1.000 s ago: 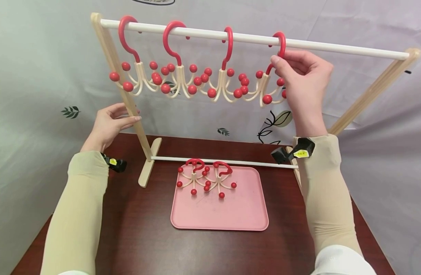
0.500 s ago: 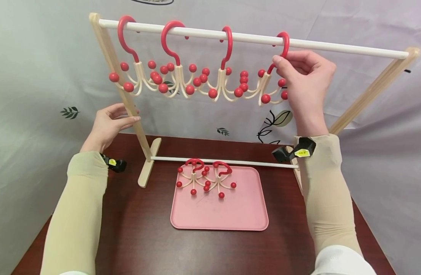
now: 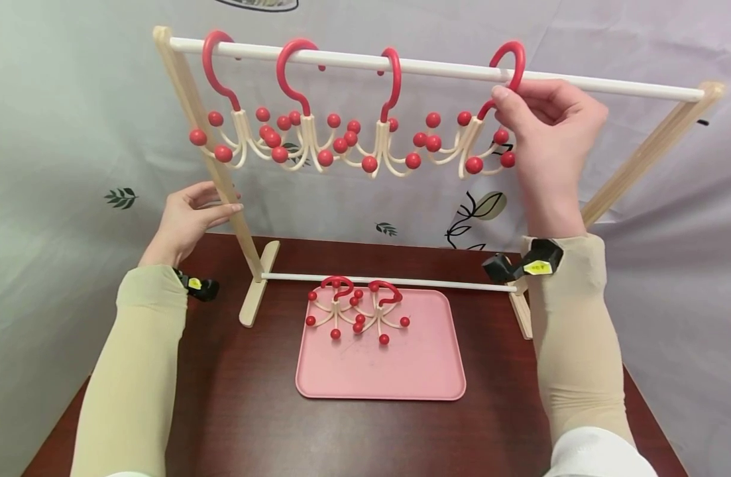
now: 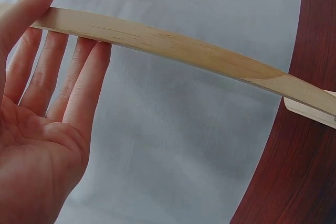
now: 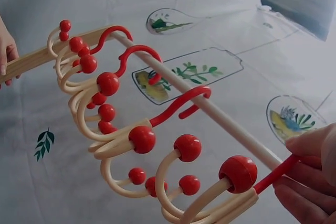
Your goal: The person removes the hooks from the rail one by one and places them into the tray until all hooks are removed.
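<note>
My right hand pinches the red hook of the rightmost hanger between thumb and fingers. That hook's curve loops over the white rail, its top standing above it. Pale curved arms tipped with red balls spread from the hanger's foot. Three more such hangers hang to the left, including the leftmost hanger. My left hand holds the rack's left wooden post; in the left wrist view the thumb lies on one side of the post, with fingertips at the other edge. The right wrist view cuts off most of the right hand.
Two more hangers lie on a pink tray on the dark red-brown table. Behind the tray runs the rack's lower white bar. The right wooden post leans outward, and a patterned cloth hangs behind.
My right hand has shifted right along the rail and slightly upward, raising the hanger's hook higher above the rail. My left hand stays at the post.
</note>
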The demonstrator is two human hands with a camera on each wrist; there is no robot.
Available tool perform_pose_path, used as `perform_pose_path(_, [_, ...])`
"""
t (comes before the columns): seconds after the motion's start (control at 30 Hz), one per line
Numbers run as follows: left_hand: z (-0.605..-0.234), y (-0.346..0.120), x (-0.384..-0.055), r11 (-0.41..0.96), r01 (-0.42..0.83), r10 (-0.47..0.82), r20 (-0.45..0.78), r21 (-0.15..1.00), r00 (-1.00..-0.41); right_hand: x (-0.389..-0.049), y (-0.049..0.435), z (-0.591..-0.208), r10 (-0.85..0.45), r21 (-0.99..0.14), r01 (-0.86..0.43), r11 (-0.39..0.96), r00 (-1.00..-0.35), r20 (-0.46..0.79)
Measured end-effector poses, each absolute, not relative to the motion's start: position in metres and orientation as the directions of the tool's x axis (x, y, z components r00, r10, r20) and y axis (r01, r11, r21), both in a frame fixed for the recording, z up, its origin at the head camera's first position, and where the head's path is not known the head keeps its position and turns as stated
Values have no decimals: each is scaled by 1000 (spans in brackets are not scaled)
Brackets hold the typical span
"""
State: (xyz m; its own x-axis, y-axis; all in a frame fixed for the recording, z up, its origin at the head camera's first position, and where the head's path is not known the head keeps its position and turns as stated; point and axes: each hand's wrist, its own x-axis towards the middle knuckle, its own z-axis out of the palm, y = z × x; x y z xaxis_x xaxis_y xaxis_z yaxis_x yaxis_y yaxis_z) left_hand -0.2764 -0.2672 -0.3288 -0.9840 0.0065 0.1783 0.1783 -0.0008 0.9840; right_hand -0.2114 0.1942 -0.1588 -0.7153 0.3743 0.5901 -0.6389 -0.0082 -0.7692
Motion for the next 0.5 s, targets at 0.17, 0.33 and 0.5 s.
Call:
perform_pose_path(0.17, [-330,-268,-278,1,185,9,185,983,-983,-204,198,-158,393,-759,-651,-27,-705,590])
perform_pose_path(0.33, [-331,-269,-280,14,189,9,189,982,-982,-198,203,-161,398,-755,-655,-27,-700,592])
perform_pose_path(0.5, [-331,-269,-280,17,184,11,184,983,-983,-191,210,-169,409,-768,-640,-1,-701,584])
